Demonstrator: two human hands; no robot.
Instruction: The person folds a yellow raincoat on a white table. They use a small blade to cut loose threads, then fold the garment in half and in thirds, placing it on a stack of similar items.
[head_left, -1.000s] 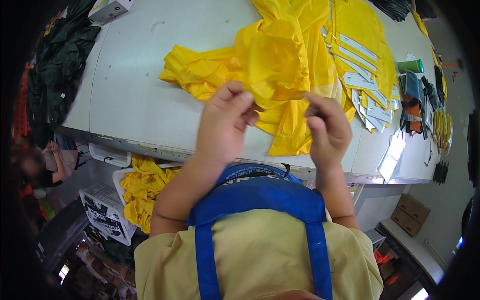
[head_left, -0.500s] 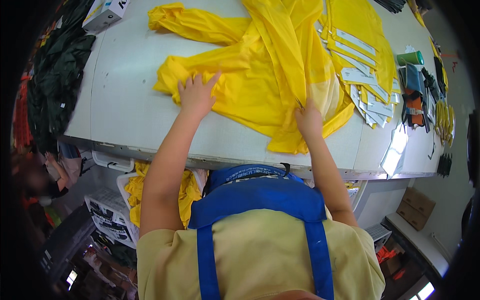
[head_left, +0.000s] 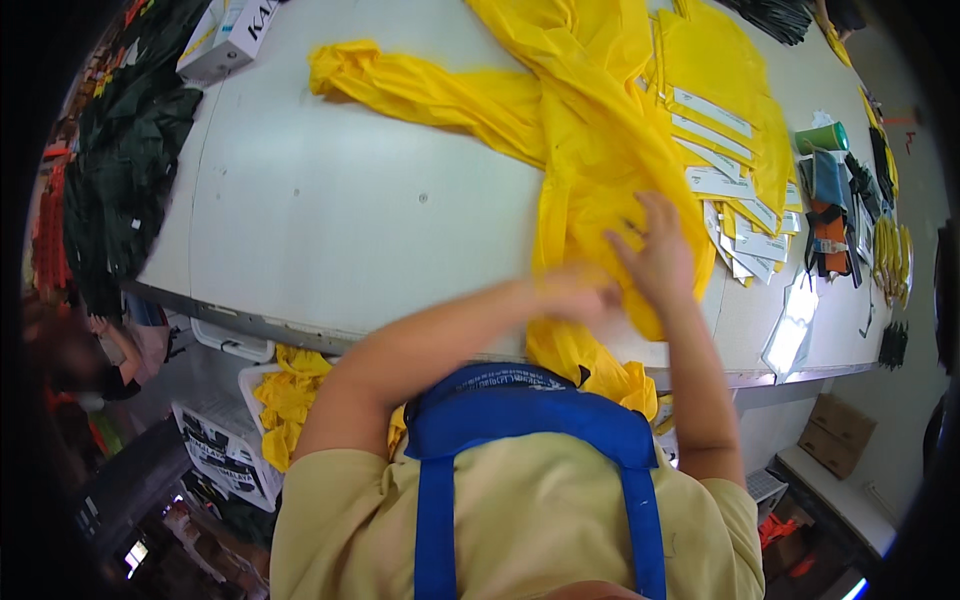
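Pale worktable before you; on it lies your yellow garment, draped past the near edge; likely light, soft, slippery, best held by folded edges; your right hand spreads over it; your left hand blurs beside, grip untellable; yellow packets lie rightward.

A rumpled yellow garment hangs partly off the table.

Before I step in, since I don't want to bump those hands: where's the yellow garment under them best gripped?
Probably pinch the left end of the sleeve-like strip on the yellow garment, coming from the left: the strip stretches narrow over the white tabletop, apart from the left hand and right hand, which are at the garment's nearer part.
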